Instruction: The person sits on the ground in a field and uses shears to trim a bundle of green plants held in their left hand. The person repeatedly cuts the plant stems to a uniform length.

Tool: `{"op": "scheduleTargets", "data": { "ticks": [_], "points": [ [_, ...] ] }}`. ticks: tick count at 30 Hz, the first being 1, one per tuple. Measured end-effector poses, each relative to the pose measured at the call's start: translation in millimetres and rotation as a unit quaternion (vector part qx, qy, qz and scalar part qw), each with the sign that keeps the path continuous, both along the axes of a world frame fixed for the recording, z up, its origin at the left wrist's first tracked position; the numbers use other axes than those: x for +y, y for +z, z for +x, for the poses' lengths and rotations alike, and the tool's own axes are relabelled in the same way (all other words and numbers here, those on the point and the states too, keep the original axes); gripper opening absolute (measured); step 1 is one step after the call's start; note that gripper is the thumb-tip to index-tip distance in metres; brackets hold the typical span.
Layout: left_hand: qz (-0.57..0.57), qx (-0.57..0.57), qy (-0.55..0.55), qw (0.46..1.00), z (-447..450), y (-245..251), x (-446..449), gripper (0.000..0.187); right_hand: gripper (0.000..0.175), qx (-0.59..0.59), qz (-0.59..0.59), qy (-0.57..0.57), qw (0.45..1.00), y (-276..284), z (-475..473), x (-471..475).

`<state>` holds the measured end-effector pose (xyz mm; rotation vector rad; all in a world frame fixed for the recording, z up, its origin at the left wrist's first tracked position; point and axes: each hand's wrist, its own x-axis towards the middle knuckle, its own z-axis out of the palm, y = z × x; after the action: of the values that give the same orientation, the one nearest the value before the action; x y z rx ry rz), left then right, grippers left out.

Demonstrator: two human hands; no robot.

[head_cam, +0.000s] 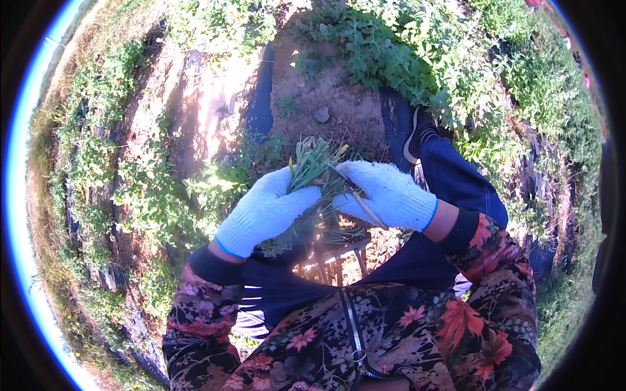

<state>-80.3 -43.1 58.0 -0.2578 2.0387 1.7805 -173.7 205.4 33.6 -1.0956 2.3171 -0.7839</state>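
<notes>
My left hand (274, 210), in a white knit glove with blue edging, is closed around a bundle of long green grass or leafy stems (311, 163). The tops stick up past the fingers and the loose ends hang below towards my lap. My right hand (386, 193), gloved the same way, is just to the right and touches the bundle's side. It holds a thin tool with a light handle (369, 210) and a narrow dark end pointing up and left at the bundle; its exact kind cannot be told.
Brown soil (327, 102) with a small stone (321, 115) lies ahead, between strips of dark plastic sheeting (260, 93). Leafy green plants (391, 54) grow in rows on both sides. My bent leg in blue trousers (457, 176) and a dark shoe (418, 134) are at the right.
</notes>
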Motion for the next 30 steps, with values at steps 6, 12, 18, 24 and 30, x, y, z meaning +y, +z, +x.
{"op": "scheduleTargets", "data": {
  "ticks": [6, 12, 18, 24, 30],
  "points": [
    [0.022, -0.035, -0.021, 0.999, 0, 3, 3, 0.035, 0.057, -0.011, -0.069, 0.003, 0.998, -8, 3, 3],
    [0.085, -0.09, 0.025, 0.992, 2, 11, 0, 0.034, 0.05, 0.0, -0.063, -0.007, 0.998, -7, 5, 1],
    [0.076, -0.094, 0.015, 0.993, 2, 14, -1, 0.034, 0.046, 0.034, -0.036, 0.005, 0.999, 2, 3, 2],
    [0.084, -0.101, -0.009, 0.991, 1, 7, -1, 0.033, 0.048, 0.027, -0.012, -0.001, 1.0, 2, 2, 0],
    [0.033, -0.115, -0.054, 0.991, 2, -3, 3, 0.035, 0.047, 0.045, -0.013, 0.008, 0.999, -2, 4, 2]
  ]
}}
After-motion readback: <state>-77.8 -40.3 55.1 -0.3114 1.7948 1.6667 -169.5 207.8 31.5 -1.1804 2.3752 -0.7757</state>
